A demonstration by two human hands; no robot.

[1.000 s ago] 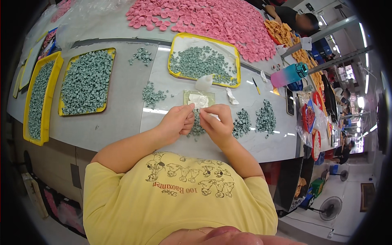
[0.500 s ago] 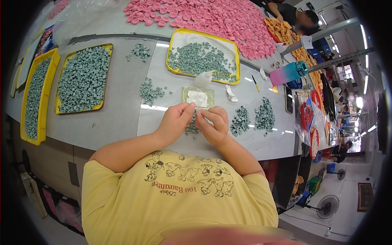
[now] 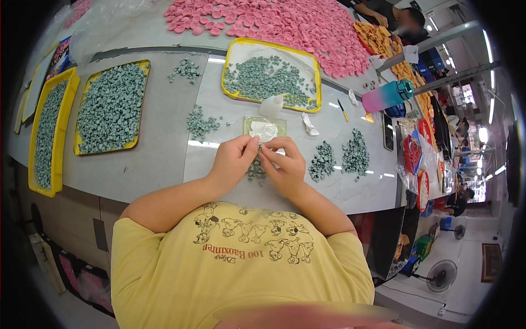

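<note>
Head view — left hand (image 3: 233,162) and right hand (image 3: 285,164) meet fingertip to fingertip, pinched narrow on a small green piece (image 3: 257,155), green pile (image 3: 256,171) right underneath, both hands equally close.

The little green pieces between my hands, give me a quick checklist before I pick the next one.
1. Left hand and right hand meet over the small green pile: ok.
2. Piece pinched in fingertips: cannot tell, too small.
3. Pad with white blob within reach, just beyond the hands: ok.
4. Finished-looking heaps apart from the working pile: ok.
5. Yellow tray stocked with green pieces: ok.
</note>
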